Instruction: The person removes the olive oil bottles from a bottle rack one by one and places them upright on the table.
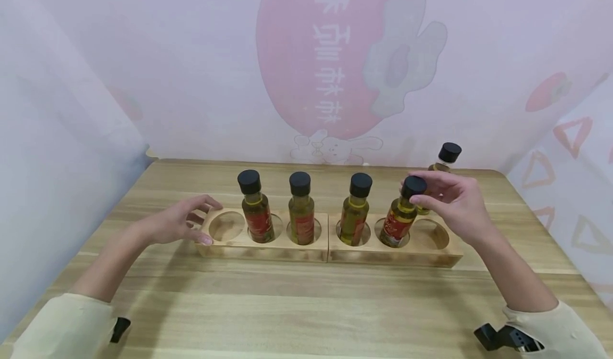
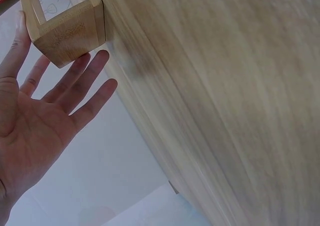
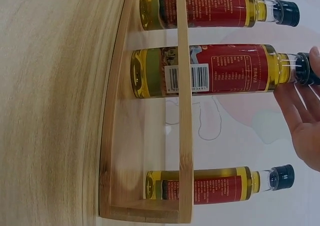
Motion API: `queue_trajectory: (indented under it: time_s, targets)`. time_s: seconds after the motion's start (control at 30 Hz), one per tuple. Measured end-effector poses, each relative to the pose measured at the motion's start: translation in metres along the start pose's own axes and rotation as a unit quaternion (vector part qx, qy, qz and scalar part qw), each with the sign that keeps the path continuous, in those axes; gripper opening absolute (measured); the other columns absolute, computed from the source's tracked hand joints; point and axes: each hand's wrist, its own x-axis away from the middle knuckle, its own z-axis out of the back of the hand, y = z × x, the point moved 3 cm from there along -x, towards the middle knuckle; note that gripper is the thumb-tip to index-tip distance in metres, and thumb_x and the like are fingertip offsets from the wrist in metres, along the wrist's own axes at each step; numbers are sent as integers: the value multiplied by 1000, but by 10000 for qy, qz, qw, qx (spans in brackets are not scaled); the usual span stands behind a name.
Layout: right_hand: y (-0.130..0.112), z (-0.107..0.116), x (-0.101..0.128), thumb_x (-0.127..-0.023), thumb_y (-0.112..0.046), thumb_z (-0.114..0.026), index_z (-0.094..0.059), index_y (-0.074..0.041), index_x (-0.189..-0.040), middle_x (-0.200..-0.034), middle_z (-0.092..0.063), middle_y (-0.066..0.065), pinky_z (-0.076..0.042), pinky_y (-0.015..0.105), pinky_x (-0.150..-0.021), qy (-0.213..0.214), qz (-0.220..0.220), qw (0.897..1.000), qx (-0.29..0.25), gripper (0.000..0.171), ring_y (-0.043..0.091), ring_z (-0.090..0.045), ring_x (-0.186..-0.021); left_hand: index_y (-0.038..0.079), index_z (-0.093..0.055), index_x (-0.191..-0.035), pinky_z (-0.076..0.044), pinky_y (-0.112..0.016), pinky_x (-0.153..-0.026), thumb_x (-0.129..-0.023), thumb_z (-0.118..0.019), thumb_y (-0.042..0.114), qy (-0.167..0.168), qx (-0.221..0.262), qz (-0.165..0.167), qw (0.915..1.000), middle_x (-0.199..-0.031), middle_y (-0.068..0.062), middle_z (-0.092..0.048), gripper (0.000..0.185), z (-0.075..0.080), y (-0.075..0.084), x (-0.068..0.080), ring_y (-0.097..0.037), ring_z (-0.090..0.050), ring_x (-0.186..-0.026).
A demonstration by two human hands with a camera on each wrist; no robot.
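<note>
Two wooden racks stand end to end on the table, the left rack [image 1: 268, 250] and the right rack [image 1: 392, 255]. My left hand [image 1: 184, 223] rests with straight fingers against the left rack's end [image 2: 70, 36], beside an empty hole [image 1: 226, 226]. My right hand [image 1: 445, 197] pinches the black cap of a tilted oil bottle [image 1: 398, 220] whose base sits in the right rack's middle hole. In the right wrist view my fingers [image 3: 300, 106] touch that bottle [image 3: 215, 73] at the cap. Three more bottles [image 1: 301, 213] stand upright in the racks.
Another oil bottle [image 1: 445, 162] stands on the table behind the right rack, close to my right hand. The right rack's end hole [image 1: 431, 234] is empty. A printed curtain hangs behind the table [image 1: 306, 306]; bare wood lies in front of the racks.
</note>
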Motion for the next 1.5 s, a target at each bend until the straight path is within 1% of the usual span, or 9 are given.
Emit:
queue_trajectory:
  time_s: [0.1,0.37,0.6,0.93,1.2,1.33,1.5]
  targets:
    - [0,0,0,-86,19,-73,-71,8,-120,-106,-79,0,-61,19,-74,49,28,10000,38,37,11,-76,-89,-2,-47,-138,-49,-68,-100,-85,-87,13,-11,-12,21,10000,-140,-33,-49,68,0,-1,1,-55,-55,-122]
    - [-1,0,2,-86,16,-74,-73,4,-120,-104,-79,-3,-60,18,-71,173,-114,9994,274,35,8,-75,-88,-3,-48,-138,-51,-66,-99,-84,-87,12,-30,-18,-69,10000,-139,-32,-50,68,-1,1,2,-54,-57,-120]
    - [-3,1,2,-86,17,-74,-75,2,-116,-101,-79,-7,-60,18,-67,397,-34,9979,506,34,6,-73,-82,-4,-50,-136,-53,-65,-96,-83,-87,11,18,-62,-157,9999,-140,-31,-48,66,-1,0,3,-56,-56,-121]
    - [-6,1,0,-85,20,-72,-74,5,-117,-101,-80,-2,-57,18,-63,495,69,9985,233,36,7,-73,-81,-5,-49,-137,-54,-63,-96,-84,-86,8,-21,-11,-244,9997,-140,-31,-48,66,-2,2,2,-54,-56,-121]
    - [-12,-1,-2,-86,19,-71,-74,4,-118,-102,-80,-1,-57,16,-65,531,75,9984,175,36,8,-75,-87,-6,-48,-138,-52,-63,-98,-85,-86,11,-14,54,-63,10000,-143,-33,-46,66,-1,0,2,-55,-54,-123]
    - [-15,-2,-2,-87,20,-70,-73,7,-119,-103,-80,1,-57,16,-65,487,136,9987,79,35,9,-76,-89,-6,-48,-137,-52,-63,-97,-85,-86,11,-8,38,-110,9999,-143,-33,-46,66,-1,0,1,-56,-54,-122]
    - [-20,-4,-3,-88,20,-69,-70,10,-120,-106,-79,3,-58,17,-69,328,351,9988,-94,34,12,-76,-94,-5,-49,-137,-53,-63,-97,-84,-86,10,15,48,-114,9999,-142,-32,-47,66,-1,1,1,-55,-55,-122]
